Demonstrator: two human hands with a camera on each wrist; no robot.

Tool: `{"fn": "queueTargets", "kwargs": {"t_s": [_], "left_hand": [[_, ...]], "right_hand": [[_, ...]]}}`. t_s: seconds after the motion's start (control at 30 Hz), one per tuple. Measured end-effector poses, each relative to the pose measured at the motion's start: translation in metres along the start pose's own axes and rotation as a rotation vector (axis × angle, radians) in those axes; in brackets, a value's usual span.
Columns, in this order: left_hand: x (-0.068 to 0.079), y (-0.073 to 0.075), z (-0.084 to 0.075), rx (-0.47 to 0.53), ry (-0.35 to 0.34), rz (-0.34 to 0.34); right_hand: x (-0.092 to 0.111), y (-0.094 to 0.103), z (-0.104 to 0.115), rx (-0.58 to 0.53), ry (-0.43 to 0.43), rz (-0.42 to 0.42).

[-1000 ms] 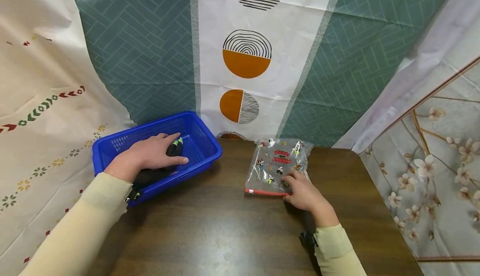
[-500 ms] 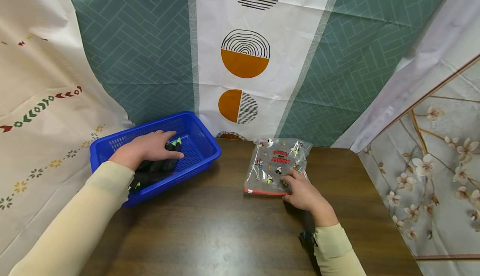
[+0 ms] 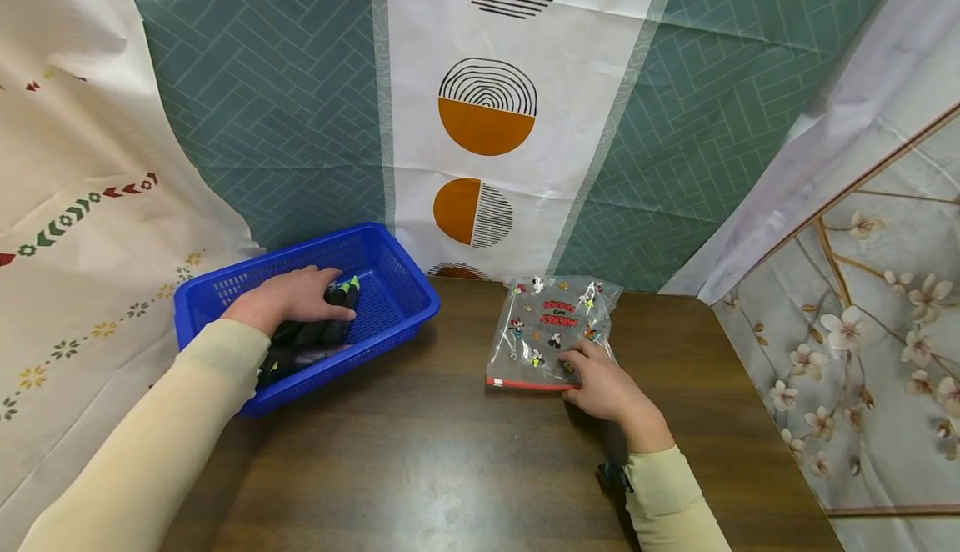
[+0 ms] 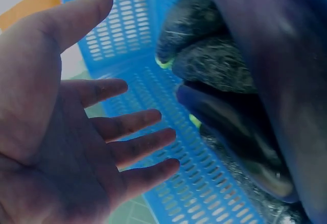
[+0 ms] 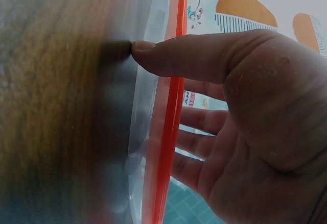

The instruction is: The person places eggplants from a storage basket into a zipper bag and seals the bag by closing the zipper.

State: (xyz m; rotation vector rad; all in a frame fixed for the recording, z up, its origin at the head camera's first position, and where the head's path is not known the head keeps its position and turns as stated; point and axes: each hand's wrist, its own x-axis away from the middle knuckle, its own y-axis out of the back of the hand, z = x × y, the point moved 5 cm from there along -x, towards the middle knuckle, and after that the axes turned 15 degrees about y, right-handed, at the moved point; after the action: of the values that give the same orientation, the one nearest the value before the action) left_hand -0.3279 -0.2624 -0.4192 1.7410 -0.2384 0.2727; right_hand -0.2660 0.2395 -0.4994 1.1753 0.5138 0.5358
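Note:
My left hand (image 3: 292, 298) is over the blue plastic basket (image 3: 408, 337), its fingers near dark, elongated vegetables. In the left wrist view, that hand's fingers are spread and apart from them. A large, smooth purple eggplant (image 4: 276, 55) lies along the right, with a shiny, smaller dark one (image 4: 232, 137) beside it. Rough-looking dark pieces (image 4: 209, 63) with yellow-green tips lie close by; their kind is unclear. My right hand (image 3: 611, 389) rests on the front right of a clear zip bag (image 3: 540, 343) with cartoon prints. Its thumb crosses the red zip strip (image 5: 172, 117), fingertips partly hidden.
Both basket and bag stand on a dark wooden table (image 3: 427, 452). Behind them hangs a patterned curtain (image 3: 487, 35). A floral sheet (image 3: 862, 368) borders the table's right side, and a cream cloth (image 3: 82, 285) is at the left.
My left hand has shifted slightly left over the basket, uncovering more of the dark vegetables. My right hand stays on the bag. The whole head view has drifted a little.

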Motion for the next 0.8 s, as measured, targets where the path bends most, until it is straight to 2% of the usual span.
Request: {"fn": "queueTargets", "kwargs": {"t_s": [0.27,0.4,0.6,0.8], "left_hand": [[-0.015,-0.017,0.020,-0.020,0.029,0.032],[-0.020,-0.025,0.027,-0.009,0.017,0.045],[-0.025,-0.028,0.029,0.011,-0.004,0.049],[-0.023,-0.027,0.028,0.012,0.005,0.061]], "right_hand": [[-0.001,0.001,0.002,-0.003,0.000,-0.001],[-0.001,0.001,0.003,0.001,0.001,0.007],[0.000,-0.001,0.001,0.003,-0.006,0.008],[-0.001,-0.002,0.000,-0.003,-0.005,0.008]]}}
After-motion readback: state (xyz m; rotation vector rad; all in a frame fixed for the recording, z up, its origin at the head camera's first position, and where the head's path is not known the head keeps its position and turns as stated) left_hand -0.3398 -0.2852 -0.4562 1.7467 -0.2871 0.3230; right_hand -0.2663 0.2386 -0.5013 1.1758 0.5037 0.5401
